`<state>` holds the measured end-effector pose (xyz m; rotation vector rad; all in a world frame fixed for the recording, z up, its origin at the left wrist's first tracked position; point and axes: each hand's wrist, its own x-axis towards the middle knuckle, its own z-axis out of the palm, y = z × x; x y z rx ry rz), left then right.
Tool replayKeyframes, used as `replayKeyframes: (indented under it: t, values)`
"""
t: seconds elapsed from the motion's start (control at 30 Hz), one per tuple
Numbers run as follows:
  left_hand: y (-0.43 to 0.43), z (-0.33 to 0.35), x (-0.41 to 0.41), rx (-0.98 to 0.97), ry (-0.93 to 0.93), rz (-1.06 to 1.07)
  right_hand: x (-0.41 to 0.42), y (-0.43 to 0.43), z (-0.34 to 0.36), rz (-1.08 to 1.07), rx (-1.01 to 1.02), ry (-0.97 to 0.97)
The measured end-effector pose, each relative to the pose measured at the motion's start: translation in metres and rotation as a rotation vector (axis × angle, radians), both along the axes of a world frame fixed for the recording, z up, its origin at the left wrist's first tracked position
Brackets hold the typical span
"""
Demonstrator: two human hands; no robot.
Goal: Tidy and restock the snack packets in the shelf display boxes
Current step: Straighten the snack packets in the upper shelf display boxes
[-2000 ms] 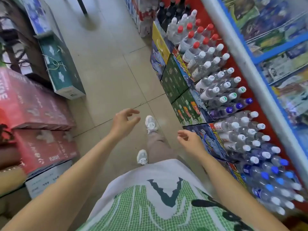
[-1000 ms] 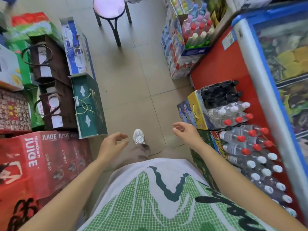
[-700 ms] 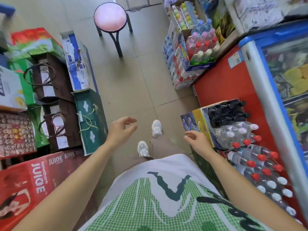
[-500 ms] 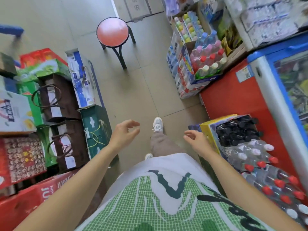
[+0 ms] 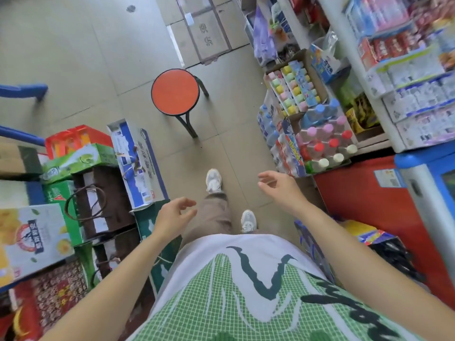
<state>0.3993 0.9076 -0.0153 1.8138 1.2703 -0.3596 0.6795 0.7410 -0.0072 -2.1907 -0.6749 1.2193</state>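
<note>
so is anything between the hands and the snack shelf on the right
Yes: bottle crates stand on the floor before the shelf. The stool sits mid-aisle, left of that line. The left hand and right hand hold nothing.

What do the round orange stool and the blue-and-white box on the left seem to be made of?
Stool: smooth, matte orange seat, probably plastic or vinyl; its dark rim and thin bent legs look like painted metal tube. Blue-and-white box: printed cardboard with a slight sheen, judging by its flat faces and folded edges.
</note>
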Motion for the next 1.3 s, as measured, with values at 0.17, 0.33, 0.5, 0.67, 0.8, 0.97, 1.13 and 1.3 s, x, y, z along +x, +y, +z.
replayKeyframes:
  t: [0.17, 0.33, 0.5, 0.67, 0.8, 0.97, 1.13, 1.3]
  values:
    - [0.095, -0.018, 0.038, -0.052, -0.039, 0.016, 0.039, 0.074, -0.009, -0.021, -0.047, -0.008]
    - [0.193, -0.022, 0.107, -0.077, -0.118, -0.008, 0.074, 0.132, -0.012, -0.084, -0.18, -0.028]
    - [0.278, -0.019, 0.199, -0.056, -0.176, -0.142, 0.116, 0.174, -0.008, -0.179, -0.224, -0.027]
    - [0.35, -0.014, 0.297, -0.035, -0.239, -0.255, 0.172, 0.215, -0.022, -0.275, -0.261, -0.016]
    - [0.406, -0.025, 0.363, -0.024, -0.144, -0.343, 0.231, 0.27, -0.044, -0.327, -0.213, -0.014]
    - [0.473, -0.031, 0.418, 0.004, 0.04, -0.43, 0.306, 0.349, -0.056, -0.341, -0.158, 0.02]
    - [0.544, -0.02, 0.464, 0.037, 0.107, -0.425, 0.366, 0.439, -0.053, -0.342, -0.062, 0.019]
    - [0.618, -0.017, 0.518, 0.064, 0.13, -0.466, 0.409, 0.523, -0.058, -0.349, 0.031, 0.002]
